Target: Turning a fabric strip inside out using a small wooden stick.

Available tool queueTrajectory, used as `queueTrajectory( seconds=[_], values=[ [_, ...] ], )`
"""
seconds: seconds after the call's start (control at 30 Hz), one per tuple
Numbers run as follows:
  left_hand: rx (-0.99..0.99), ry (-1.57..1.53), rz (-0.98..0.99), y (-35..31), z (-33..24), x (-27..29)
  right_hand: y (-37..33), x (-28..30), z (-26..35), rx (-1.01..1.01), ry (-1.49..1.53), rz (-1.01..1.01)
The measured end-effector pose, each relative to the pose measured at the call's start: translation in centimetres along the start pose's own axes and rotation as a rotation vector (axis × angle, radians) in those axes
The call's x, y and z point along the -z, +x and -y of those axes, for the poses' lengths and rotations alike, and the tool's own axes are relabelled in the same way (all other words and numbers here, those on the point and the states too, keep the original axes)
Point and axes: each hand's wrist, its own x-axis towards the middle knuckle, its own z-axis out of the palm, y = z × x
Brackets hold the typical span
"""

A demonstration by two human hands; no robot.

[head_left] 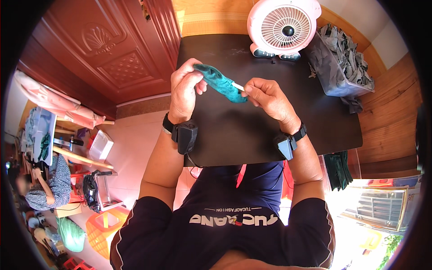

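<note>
Green cloth piece (213, 80), one, elongated, held above the dark table (252, 139) between two bare hands.
Head view: we record the left hand (185, 87) with fingers clamped on the cloth's far-left end, and the right hand (270, 96) with thumb and fingers pinched together at its right end, where we note a small white strip (238, 86) against the cloth; beyond, we list a pink fan (305, 24) and, right of it, a clear bin (338, 88) of grey pieces (344, 56).
</note>
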Motion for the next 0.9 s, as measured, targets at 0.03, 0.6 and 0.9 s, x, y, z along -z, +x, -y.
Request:
queueTrajectory(
  seconds=[0.03, 0.6, 0.9],
  values=[
    [0.013, 0.000, -0.008, 0.0, 0.0, 0.0, 0.0, 0.0, 0.0, -0.009, -0.007, -0.001],
    [0.053, -0.047, -0.104, 0.1, 0.0, -0.8, 0.0, 0.0, 0.1, -0.067, 0.267, 0.094],
    [-0.005, 0.009, -0.023, -0.8, -0.9, -1.1, 0.0, 0.0, 0.0, -0.056, 0.170, 0.086]
  ],
)
